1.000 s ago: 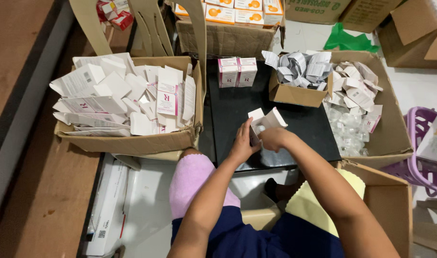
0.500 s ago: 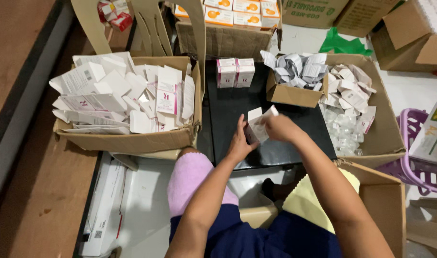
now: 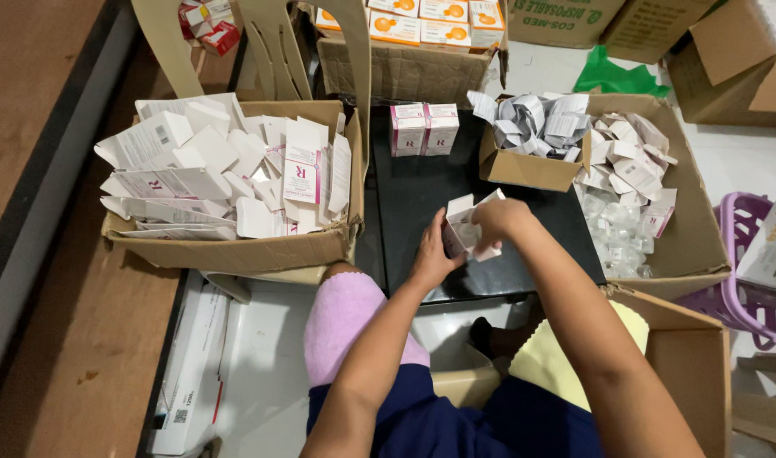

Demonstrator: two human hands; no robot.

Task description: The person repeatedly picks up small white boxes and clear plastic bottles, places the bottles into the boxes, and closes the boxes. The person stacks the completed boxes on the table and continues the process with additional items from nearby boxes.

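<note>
Both my hands meet over the black table top point(image 3: 405, 212). My left hand point(image 3: 433, 253) grips the side of a small white carton point(image 3: 466, 229) whose top flaps stand open. My right hand point(image 3: 500, 219) is on the carton's upper right, fingers curled over its open end. What is inside the carton is hidden by my fingers. Two closed white-and-pink cartons point(image 3: 424, 129) stand side by side at the far edge of the black top.
A cardboard box of flat, unfolded cartons point(image 3: 227, 182) sits at left. A small box of folded paper leaflets point(image 3: 532, 127) and a big box with cartons and clear vials point(image 3: 634, 212) sit at right. Behind stand a box of orange packs point(image 3: 422, 21) and a purple basket point(image 3: 752, 263).
My hands and the carton stay in the same spot over the black top; my right hand has shifted slightly on the carton's open end.
</note>
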